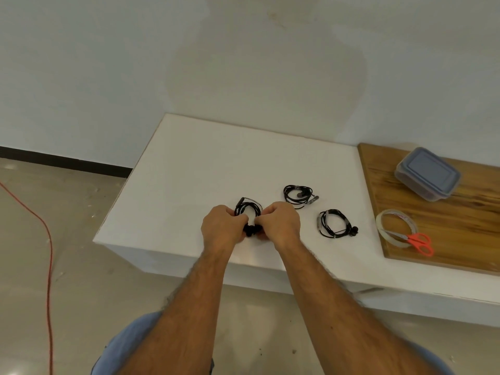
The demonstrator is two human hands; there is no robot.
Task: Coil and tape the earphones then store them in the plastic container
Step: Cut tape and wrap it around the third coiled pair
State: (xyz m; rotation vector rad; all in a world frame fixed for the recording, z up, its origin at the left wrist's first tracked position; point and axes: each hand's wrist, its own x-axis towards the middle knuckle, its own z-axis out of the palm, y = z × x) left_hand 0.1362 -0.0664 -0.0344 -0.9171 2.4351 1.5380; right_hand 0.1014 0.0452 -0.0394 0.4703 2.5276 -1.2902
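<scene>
A coil of black earphones [247,209] sits between my two hands over the white table [189,185]. My left hand [221,226] grips its left side, and my right hand [281,224] pinches its right side; the lower part of the coil is hidden by my fingers. Two more black coiled earphones lie to the right, one at the back [297,194] and one nearer the wooden board [335,223]. The plastic container [427,173] stands with its grey lid on at the back right.
A roll of clear tape [389,226] and red-handled scissors [416,240] lie on the wooden board [446,226] at the right. A red cable [48,239] runs across the floor at the left. The table's front edge is close to my arms.
</scene>
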